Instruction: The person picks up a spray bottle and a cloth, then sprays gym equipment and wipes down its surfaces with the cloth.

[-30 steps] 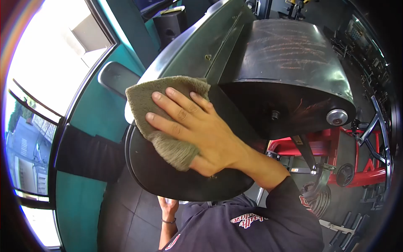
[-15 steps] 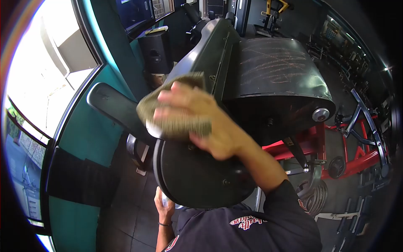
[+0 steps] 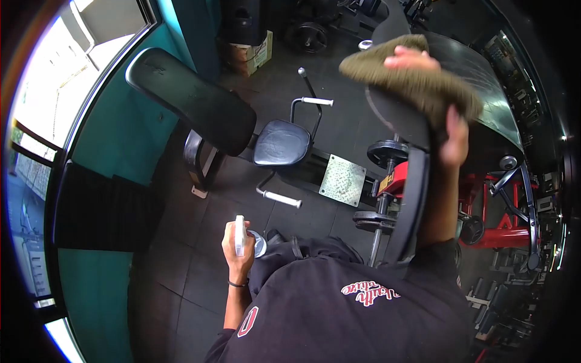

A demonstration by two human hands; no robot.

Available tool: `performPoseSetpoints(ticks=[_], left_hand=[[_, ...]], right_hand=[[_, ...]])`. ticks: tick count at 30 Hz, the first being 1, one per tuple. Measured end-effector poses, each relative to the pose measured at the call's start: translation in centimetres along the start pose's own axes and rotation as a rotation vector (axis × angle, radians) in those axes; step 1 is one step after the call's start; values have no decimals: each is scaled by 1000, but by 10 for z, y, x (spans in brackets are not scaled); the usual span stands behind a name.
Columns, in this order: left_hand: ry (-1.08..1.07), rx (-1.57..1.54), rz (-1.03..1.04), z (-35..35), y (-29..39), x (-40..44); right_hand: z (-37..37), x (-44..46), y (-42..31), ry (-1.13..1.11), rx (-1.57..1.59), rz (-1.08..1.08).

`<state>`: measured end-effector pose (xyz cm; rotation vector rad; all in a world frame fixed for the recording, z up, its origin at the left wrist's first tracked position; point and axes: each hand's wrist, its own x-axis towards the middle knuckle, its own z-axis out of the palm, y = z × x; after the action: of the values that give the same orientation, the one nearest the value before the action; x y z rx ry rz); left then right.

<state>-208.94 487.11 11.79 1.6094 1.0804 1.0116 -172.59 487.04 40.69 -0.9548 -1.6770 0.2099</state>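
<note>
**Folded, olive-green fabric cloth (image 3: 417, 75) clamped in the right hand (image 3: 454, 139), near a dark, rounded machine panel (image 3: 402, 118)**

The palm of the right hand is hidden by the cloth, and the fingertips and thumb are softened by blur; the cloth is gripped between them. Whether the panel is touched by the cloth cannot be told. The upper part of the panel is covered by the cloth, and the grey, curved metal cover (image 3: 487, 91) behind is partly blocked by cloth and hand. By the left hand (image 3: 237, 251), a white and clear plastic bottle (image 3: 240, 236) is held in a closed grip; its lower part is concealed by the fingers, and its contents cannot be made out. The picture's corners are lost in black, and detail outside the window (image 3: 66, 66) is washed out by glare.

To the left, a black padded backrest (image 3: 193, 103) and a black padded seat (image 3: 281, 144) are flanked by white-sleeved metal handles (image 3: 281, 199). Between seat and panel, a silver, diamond-patterned metal plate (image 3: 343, 180) and round black weight plates (image 3: 387, 152) are seen. A red steel frame (image 3: 496, 237) is partly hidden by the right forearm.
</note>
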Motion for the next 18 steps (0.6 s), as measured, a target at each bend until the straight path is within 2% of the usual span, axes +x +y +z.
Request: performPoseSetpoints(ticks=[2, 4, 6, 9, 10, 13, 14, 18], left_hand=[[-11, -15, 19, -17, -1, 6], [-18, 21, 54, -34, -2, 16], [26, 36, 7, -44, -3, 25], [59, 47, 83, -53, -12, 43], [66, 21, 72, -54, -5, 50], [44, -66, 110, -47, -4, 74], [32, -102, 116, -43, 0, 82], [-86, -134, 160, -23, 6, 117]], right_hand=[[-8, 3, 5, 247, 568, 395], [-15, 9, 4, 186, 521, 470], [-2, 4, -8, 72, 221, 216], [-9, 8, -36, -208, -347, 51], [-5, 6, -28, -150, -356, 59], [-17, 13, -3, 54, -98, 279], [-16, 11, 9, 316, 311, 376], [-54, 58, 39, 80, 315, 557]])
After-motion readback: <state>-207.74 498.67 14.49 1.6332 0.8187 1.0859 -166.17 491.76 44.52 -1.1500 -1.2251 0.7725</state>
